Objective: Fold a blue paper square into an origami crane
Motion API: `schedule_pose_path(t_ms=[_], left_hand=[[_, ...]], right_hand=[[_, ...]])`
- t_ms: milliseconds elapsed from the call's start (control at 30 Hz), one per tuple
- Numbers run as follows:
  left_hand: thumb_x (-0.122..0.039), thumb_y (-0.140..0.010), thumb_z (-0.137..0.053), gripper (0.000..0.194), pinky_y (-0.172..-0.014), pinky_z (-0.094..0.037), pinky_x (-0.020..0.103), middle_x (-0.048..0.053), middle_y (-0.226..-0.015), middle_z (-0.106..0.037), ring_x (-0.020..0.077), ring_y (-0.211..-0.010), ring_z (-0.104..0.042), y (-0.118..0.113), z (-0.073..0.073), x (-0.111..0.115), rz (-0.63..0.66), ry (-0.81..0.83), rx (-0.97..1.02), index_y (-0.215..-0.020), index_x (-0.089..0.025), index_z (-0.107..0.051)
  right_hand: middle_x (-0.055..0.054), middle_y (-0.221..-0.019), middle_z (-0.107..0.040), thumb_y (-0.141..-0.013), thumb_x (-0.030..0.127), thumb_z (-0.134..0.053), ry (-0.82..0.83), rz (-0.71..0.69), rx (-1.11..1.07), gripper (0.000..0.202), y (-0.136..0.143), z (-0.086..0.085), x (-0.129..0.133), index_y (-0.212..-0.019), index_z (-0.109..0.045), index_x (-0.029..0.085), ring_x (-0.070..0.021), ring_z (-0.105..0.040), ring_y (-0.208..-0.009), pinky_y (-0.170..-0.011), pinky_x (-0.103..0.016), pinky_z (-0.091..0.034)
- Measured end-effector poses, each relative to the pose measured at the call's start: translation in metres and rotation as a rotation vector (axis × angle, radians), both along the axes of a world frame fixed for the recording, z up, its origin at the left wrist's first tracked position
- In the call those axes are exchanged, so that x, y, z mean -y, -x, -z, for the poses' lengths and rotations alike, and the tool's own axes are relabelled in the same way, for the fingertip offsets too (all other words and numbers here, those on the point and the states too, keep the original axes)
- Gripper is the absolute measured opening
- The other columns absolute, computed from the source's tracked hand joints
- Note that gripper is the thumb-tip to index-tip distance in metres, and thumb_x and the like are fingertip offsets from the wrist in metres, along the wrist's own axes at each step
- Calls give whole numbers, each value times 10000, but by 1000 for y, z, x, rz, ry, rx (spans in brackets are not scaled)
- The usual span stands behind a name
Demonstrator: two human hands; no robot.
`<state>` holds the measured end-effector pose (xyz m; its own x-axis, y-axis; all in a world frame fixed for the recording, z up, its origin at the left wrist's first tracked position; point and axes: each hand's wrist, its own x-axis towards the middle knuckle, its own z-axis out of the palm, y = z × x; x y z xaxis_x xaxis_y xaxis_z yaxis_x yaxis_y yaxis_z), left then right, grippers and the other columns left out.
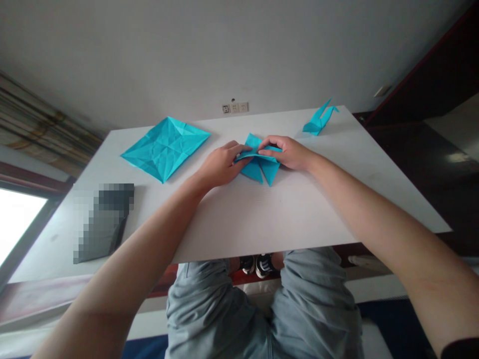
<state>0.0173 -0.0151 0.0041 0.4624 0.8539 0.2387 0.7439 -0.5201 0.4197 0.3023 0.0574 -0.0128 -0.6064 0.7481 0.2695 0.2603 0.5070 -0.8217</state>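
A partly folded sheet of blue origami paper [270, 172] lies near the middle of the white table, with several flaps and a slit between two lower points. My left hand [225, 162] pinches its left side, thumb below and fingers on top of a raised fold. On the opposite side, my right hand [287, 152] grips the same fold between thumb and curled fingers. Beyond my right hand stands a folded blue paper crane [318, 122]. To the left of my hands, a creased blue paper sheet [164, 147] is spread out flat like a diamond.
The white table [239, 219] ends at its front edge just above my knees. A dark flat object [107, 224], blurred by pixels, rests at the left. Wall sockets [235, 107] sit behind the table's back edge.
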Motion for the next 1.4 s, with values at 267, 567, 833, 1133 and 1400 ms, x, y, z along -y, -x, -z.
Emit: schedule_pose_path(t_ms=[267, 567, 833, 1133, 1400], left_hand=[[-487, -1224, -575, 551, -1095, -623, 426, 166, -1382, -830, 328, -1206, -820, -1, 0, 0, -6, 2, 3, -1620, -194, -821], [-441, -1191, -628, 544, -1077, -626, 420, 167, -1405, -822, 327, -1206, -828, 1, 0, -1, 1, 4, -13, -1642, -198, -809], [-478, -1200, -621, 552, -1108, -624, 427, 171, -1404, -817, 334, -1233, -830, 1, 1, -1, 16, 3, 6, -1633, -193, -812], [-468, -1176, -656, 535, -1106, -642, 433, 156, -1415, -817, 335, -1240, -830, 1, 2, -2, 4, 3, -4, -1629, -234, -817], [-450, -1158, -689, 544, -1080, -643, 420, 161, -1406, -808, 327, -1199, -828, -1, 1, 0, 2, 9, -9, -1636, -225, -818]], right_hand=[[-109, -1264, -941, -973, 733, -862, 9, -10, 4, 494, 0, -1, 1, -1103, -886, 257, -401, -836, -1226, -1222, -599, -604], [-97, -1267, -953, -978, 706, -868, -29, -6, 20, 463, -1, 0, 1, -1119, -908, 267, -393, -836, -1217, -1213, -585, -613], [-107, -1289, -953, -990, 698, -863, -32, -9, 29, 452, -2, 0, 2, -1125, -910, 269, -398, -836, -1243, -1224, -580, -607], [-98, -1276, -948, -975, 724, -894, -18, -5, 31, 469, -1, -4, 5, -1118, -915, 279, -393, -835, -1249, -1220, -558, -613], [-105, -1261, -950, -971, 719, -908, -18, 13, 54, 463, -1, -7, 9, -1106, -915, 276, -404, -833, -1227, -1196, -568, -613]])
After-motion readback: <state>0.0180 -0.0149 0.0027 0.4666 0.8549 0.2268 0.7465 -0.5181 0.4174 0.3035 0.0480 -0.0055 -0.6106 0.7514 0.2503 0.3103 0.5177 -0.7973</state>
